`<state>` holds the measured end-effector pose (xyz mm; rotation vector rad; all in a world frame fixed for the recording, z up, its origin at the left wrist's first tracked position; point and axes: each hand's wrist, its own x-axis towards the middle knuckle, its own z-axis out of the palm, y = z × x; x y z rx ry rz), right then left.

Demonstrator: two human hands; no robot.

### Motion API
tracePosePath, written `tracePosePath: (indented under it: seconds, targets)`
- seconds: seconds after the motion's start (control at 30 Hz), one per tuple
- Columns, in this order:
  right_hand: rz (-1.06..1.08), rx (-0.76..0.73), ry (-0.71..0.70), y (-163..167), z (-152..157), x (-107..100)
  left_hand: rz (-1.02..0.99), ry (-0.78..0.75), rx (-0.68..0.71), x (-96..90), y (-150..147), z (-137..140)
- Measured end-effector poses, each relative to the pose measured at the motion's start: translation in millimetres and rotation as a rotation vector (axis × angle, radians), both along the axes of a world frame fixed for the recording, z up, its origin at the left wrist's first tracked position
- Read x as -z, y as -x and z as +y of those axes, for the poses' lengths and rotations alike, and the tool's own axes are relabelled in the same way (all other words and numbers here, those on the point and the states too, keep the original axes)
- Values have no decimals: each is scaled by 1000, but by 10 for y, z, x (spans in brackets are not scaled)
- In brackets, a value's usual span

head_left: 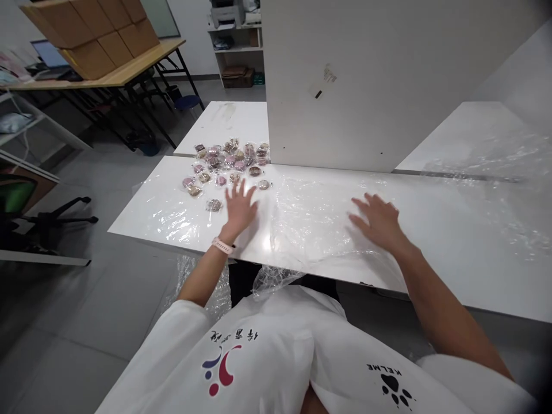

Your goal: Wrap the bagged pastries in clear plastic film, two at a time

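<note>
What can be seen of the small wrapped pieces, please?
The small wrapped pieces look roundish, in pink, brown and tan, seemingly in clear, shiny plastic. They lie loosely clustered on the white tabletop, left of the upright panel, a few apart. The left hand is at their near side; contact is unclear.

Table (457, 259), white; packets (230, 162), pink, tan and brown to my eye; film (310, 213), clear; wristband (222, 246), pale pink; shirt (267, 339), white, red-and-violet emblem (226, 369), black lettering (383, 368); boxes (103, 34), brown; stool (187, 102), blue.
</note>
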<state>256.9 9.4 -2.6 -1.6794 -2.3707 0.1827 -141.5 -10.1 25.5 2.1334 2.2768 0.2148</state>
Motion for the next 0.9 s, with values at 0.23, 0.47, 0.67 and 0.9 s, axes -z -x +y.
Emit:
tracePosePath:
  seconds: [0.23,0.47,0.67,0.9]
  targets:
    - [-56,-435,45,565,-1197,288,128,195,-231,64,854,-188]
    - [-37,-427,-91,552,-1229,372,130,19,-164,-81,605,231]
    - [0,-412,-54,561,-1239,377,-67,-42,152,38,-3,668]
    - [21,-440,91,503,-1007,299,9,159,263,187,-42,1017]
